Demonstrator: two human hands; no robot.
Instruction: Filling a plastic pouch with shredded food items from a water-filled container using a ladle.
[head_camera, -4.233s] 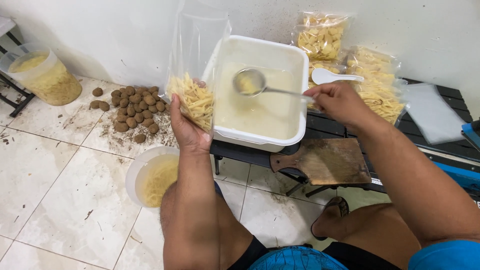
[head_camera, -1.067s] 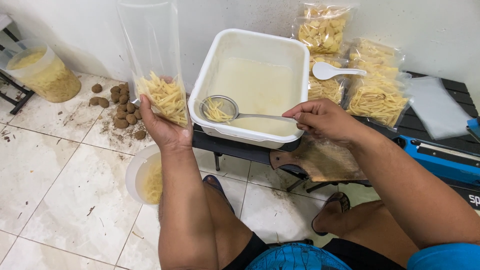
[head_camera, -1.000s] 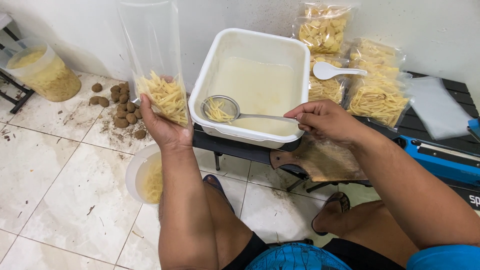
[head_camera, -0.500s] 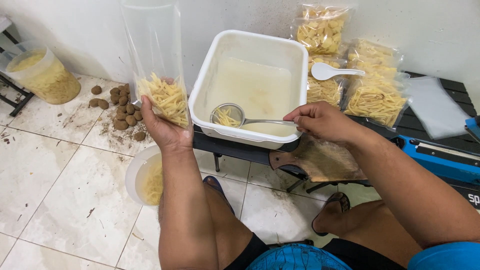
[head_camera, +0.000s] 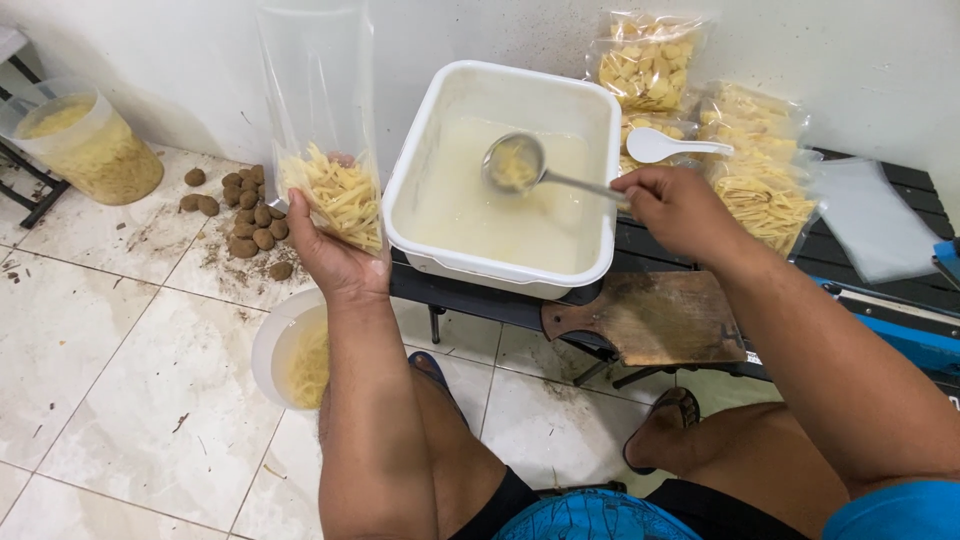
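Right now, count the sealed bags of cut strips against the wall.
3, though others may be hidden behind. One upper bag stands against the wall, a second leans lower right, and a third peeks out beside the white tub.

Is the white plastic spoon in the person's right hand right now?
No, the right hand holds a metal ladle over the white tub; the white plastic spoon lies on the bags behind.

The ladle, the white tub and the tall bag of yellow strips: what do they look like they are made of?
Ladle: probably steel, since bowl and thin handle are grey and shiny. White tub: likely plastic, with smooth, matt, thin walls and rounded corners. Tall bag: clear plastic film; the wall and the strips show through it, and it stands floppy above the left hand. The right hand holds the ladle's handle.
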